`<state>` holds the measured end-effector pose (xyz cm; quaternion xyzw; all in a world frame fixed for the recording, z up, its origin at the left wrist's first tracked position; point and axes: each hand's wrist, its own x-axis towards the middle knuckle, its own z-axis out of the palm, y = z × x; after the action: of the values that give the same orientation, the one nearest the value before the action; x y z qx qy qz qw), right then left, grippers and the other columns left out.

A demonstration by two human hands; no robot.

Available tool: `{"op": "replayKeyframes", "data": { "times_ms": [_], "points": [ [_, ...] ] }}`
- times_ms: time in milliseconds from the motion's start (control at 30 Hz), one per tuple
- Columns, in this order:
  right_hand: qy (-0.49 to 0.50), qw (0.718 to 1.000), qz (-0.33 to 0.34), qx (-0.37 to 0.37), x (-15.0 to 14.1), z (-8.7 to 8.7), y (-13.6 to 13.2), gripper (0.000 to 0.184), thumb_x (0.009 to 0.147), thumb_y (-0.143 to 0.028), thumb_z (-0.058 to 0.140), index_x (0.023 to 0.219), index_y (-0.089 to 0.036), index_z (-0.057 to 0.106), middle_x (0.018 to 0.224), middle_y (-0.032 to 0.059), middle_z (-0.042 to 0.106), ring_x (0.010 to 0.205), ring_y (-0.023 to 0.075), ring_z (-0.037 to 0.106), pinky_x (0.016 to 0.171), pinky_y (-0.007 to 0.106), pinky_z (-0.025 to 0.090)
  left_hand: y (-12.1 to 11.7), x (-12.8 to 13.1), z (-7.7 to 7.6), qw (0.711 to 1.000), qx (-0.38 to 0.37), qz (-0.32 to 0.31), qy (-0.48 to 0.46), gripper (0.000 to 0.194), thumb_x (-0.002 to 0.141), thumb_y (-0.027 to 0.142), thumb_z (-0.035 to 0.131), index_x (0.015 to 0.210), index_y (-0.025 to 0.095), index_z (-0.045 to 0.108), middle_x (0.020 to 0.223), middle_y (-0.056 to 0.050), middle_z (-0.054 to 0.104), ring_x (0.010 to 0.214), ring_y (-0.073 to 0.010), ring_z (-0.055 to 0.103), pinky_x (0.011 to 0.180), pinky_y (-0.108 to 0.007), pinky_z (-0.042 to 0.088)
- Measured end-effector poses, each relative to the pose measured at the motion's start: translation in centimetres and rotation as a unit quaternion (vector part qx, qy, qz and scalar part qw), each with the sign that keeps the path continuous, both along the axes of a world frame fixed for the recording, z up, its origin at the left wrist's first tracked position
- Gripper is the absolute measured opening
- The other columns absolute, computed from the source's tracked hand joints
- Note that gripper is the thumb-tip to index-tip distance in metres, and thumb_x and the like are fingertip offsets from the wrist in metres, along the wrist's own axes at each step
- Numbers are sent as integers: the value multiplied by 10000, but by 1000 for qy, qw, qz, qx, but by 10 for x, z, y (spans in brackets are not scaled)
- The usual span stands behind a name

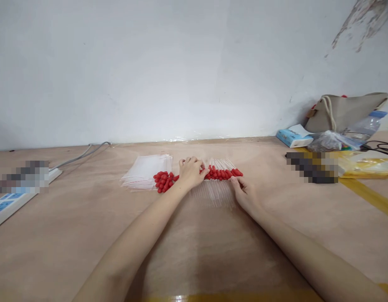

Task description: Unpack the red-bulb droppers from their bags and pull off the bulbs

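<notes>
On the table lies a row of red-bulb droppers (pixel 223 173), with thin clear tubes pointing both toward the wall and toward me. Over the left end of this row, my left hand (pixel 191 172) has its fingers curled and its thumb against the red bulbs; the hand hides part of the row. My right hand (pixel 246 193) is at the row's right end, with thumb and forefinger closed at the edge of the last dropper. A loose heap of red bulbs (pixel 163 181) sits left of my left hand, touching a stack of clear plastic bags (pixel 146 170).
A white power strip (pixel 24 201) with a grey cable (pixel 83 157) lies at the left. At the right are a blue box (pixel 292 137), a grey bag (pixel 351 111), a plastic bottle (pixel 368 123) and a yellow-edged plastic packet (pixel 366 163). A wall (pixel 181 75) closes the far side.
</notes>
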<state>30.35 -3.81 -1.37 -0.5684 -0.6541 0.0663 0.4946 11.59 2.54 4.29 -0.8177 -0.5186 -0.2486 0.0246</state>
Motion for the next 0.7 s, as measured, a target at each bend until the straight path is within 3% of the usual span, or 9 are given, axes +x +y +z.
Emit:
{"op": "replayKeyframes", "data": {
  "times_ms": [233, 333, 433, 500, 567, 700],
  "points": [
    [-9, 998, -16, -52, -2, 7, -3, 405, 865, -437, 342, 634, -183, 558, 610, 11, 573, 593, 150, 524, 533, 256, 348, 17, 19, -9, 998, -49, 33, -10, 253, 765, 395, 527, 634, 192, 603, 853, -71, 589, 926, -271, 482, 832, -480, 267],
    [-5, 999, -17, -51, -2, 7, -3, 390, 863, -425, 352, 629, -184, 550, 604, 13, 560, 600, 154, 520, 548, 263, 362, 12, 20, -8, 997, -30, 67, -34, 232, 784, 339, 508, 638, 180, 592, 880, -80, 591, 943, -277, 472, 866, -519, 216],
    [19, 1000, 2, -21, -1, 1, 0, 316, 850, -406, 396, 746, -179, 590, 681, 33, 574, 640, 160, 528, 593, 285, 412, -4, 13, -6, 994, 18, 80, -68, 206, 808, 324, 484, 682, 182, 565, 876, -59, 595, 929, -248, 483, 885, -495, 208],
    [35, 999, 3, 21, -1, -2, 2, 288, 828, -402, 445, 921, -171, 590, 814, 61, 574, 691, 162, 537, 655, 312, 447, -21, 1, -6, 995, 43, 50, -73, 183, 833, 318, 454, 736, 187, 539, 840, -35, 601, 894, -219, 502, 881, -456, 226],
    [27, 997, 3, 70, -3, -2, 1, 384, 802, -403, 491, 1104, -167, 524, 991, 104, 527, 804, 179, 545, 750, 351, 458, -39, -16, -8, 997, 52, 1, -65, 142, 852, 293, 430, 804, 190, 515, 836, -16, 606, 863, -192, 519, 875, -424, 235],
    [-85, 987, 46, 125, -7, 10, -11, 556, 787, -393, 522, 1285, -192, 377, 1243, 139, 397, 1122, 242, 428, 922, 407, 377, -69, -52, -18, 994, 47, -95, -35, 102, 856, 258, 432, 838, 188, 503, 826, -5, 610, 823, -164, 533, 864, -385, 247]
  ]
}}
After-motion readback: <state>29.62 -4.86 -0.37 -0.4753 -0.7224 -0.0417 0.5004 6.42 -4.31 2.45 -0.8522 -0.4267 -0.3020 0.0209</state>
